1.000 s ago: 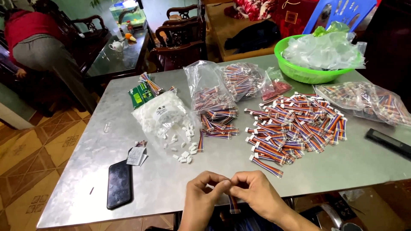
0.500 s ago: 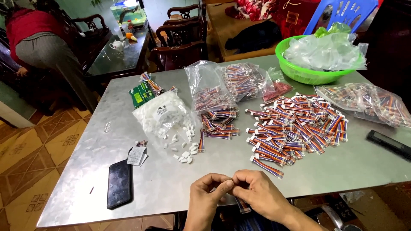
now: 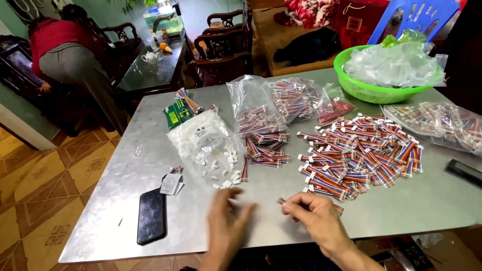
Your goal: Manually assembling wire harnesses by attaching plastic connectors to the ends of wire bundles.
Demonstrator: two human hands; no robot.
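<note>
While right hand (image 3: 314,215) pinches striped cable (image 3: 282,201), left hand (image 3: 228,221) nears white connectors (image 3: 226,176)

Your left hand (image 3: 228,221) hovered, blurred, just below the spilled white connectors (image 3: 223,173), while your right hand (image 3: 314,216) pinched a small striped cable piece (image 3: 282,201) over the metal table (image 3: 427,195), near the heap of striped cables (image 3: 359,153).

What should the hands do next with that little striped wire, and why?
Probably the left hand should pick one small white plug from the loose ones spilled out of the clear bag. It is blurred, open and empty, just below them, while the right hand pinches a striped wire by its end, apparently bare of any plug.
</note>
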